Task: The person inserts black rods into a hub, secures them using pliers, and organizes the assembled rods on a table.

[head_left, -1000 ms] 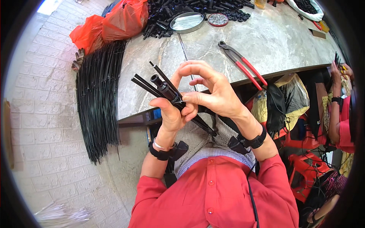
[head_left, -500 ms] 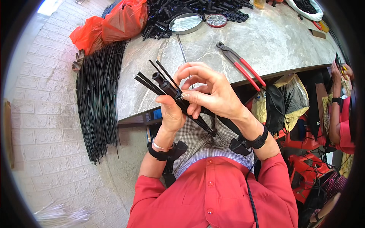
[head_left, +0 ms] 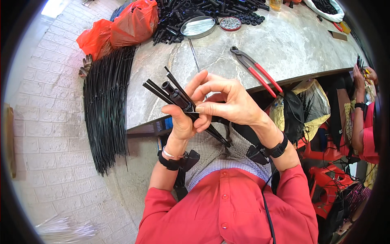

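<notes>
Grey marbled tabletop [head_left: 292,49], glossy black strands [head_left: 107,110] draped over its left edge. Thin black rods [head_left: 156,92] are held above the lap [head_left: 205,143] in the left hand [head_left: 183,124], fingers curled round, thumb raised. Right hand [head_left: 231,103] is half open, thumb and forefinger pinched. Smooth stepped black cylinder [head_left: 176,96] is bunched with the rods; fine silvery wire [head_left: 191,112] is held in the pinch, wrap hard to make out. Long axis set diagonally, cylinder mouth aimed up-left, away from the torso [head_left: 225,209].

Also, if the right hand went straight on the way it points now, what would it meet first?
Probably the black tube and rods held in the left hand. The right hand is very close to them; whether it already touches them is unclear.
</notes>
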A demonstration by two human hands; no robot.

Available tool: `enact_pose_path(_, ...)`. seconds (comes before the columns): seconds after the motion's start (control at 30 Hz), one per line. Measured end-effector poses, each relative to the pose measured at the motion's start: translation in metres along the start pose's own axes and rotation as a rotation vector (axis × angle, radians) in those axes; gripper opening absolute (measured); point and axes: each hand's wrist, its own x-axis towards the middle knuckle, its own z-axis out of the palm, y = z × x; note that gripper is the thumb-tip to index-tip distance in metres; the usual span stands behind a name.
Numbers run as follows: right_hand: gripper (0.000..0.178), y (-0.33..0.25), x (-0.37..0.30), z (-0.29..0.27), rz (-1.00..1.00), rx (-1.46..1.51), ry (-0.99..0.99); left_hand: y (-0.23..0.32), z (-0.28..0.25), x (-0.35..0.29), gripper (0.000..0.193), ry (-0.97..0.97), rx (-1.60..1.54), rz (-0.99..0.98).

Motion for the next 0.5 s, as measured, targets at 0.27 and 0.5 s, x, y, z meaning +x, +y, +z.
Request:
enact_pose_path(0.27,0.01,-0.02,-0.003,0.006,0.187,0.113,0.014,-0.005,0.006,-0.001,0.126,0.003,-0.002,0.024)
enact_pose_path(0.5,0.007,-0.007,-0.006,0.003,0.194,0.323,0.015,-0.004,-0.008,-0.002,0.127,-0.167,0.002,-0.041)
